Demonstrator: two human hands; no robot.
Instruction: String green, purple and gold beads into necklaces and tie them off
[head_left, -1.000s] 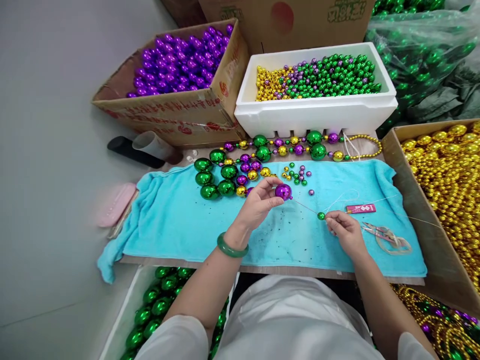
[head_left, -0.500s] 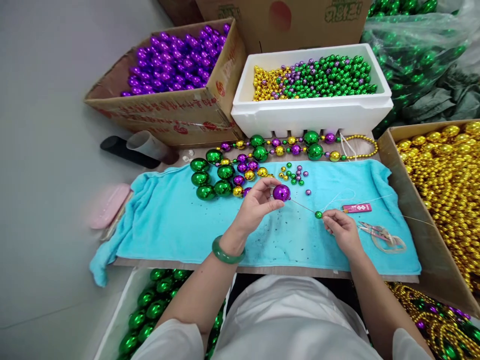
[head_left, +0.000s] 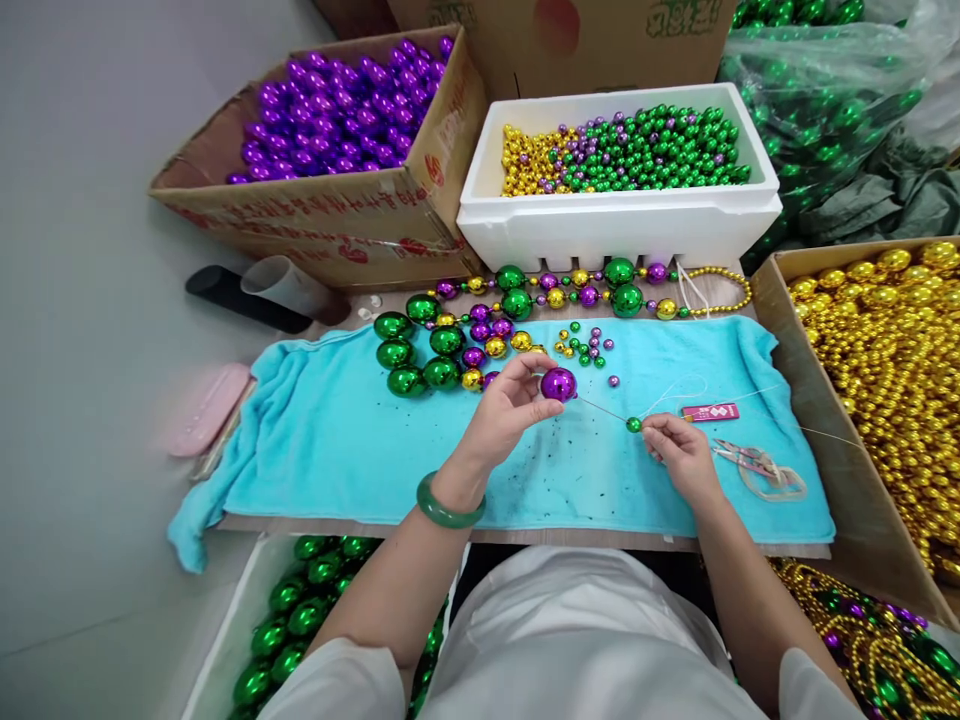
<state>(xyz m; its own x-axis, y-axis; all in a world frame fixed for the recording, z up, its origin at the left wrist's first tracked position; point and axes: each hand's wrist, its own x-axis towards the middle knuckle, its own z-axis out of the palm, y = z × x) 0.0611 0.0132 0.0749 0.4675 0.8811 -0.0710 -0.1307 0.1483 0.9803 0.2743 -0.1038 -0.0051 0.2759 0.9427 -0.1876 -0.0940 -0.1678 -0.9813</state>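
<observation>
My left hand [head_left: 517, 402], a green bangle [head_left: 450, 503] on its wrist, grips a large purple bead [head_left: 559, 385] between thumb and fingers. A thin needle or wire runs from that bead to a small green bead [head_left: 634, 425]. My right hand [head_left: 675, 445] is closed in a pinch right beside the green bead, on the line; whether its fingertips also touch the bead I cannot tell. Pale thread [head_left: 679, 388] loops past the right hand. Left of my hands, a bead garland [head_left: 442, 340] of green, purple and gold runs behind them, ending in a gold loop.
Loose small beads [head_left: 585, 345] lie on the blue towel [head_left: 337, 450]. Right of them are a pink packet [head_left: 710, 412] and thread snips [head_left: 750, 458]. Around stand a foam box [head_left: 615, 215], a carton of purple beads [head_left: 300, 215] and a carton of gold beads [head_left: 825, 430].
The whole view has shifted slightly. Both hands keep their grip, and the purple and green beads stay about the same distance apart.
</observation>
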